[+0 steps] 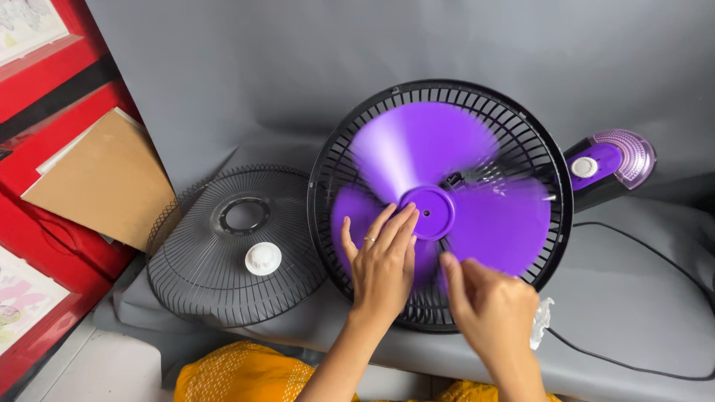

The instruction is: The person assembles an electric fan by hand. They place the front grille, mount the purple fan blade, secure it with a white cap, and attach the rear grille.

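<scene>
A purple three-bladed fan blade (pixel 447 193) sits in the black rear grille (pixel 439 97) of a table fan lying on grey cloth; the blades look motion-blurred. My left hand (pixel 383 264) rests flat, fingers together, over the lower left blade, fingertips touching the round purple hub (pixel 428 212). My right hand (pixel 488 301) hovers just below the lower right blade, thumb and fingers loosely curled, holding nothing. The fan's black and purple base (pixel 607 167) with a white knob lies at the right.
The detached black front grille (pixel 231 246) lies at the left with a white round cap (pixel 263 258) on it. A brown cardboard piece (pixel 104 179) leans against a red frame. A black cable (pixel 640 246) runs along the right. A crumpled white wrapper (pixel 541 320) lies by my right wrist.
</scene>
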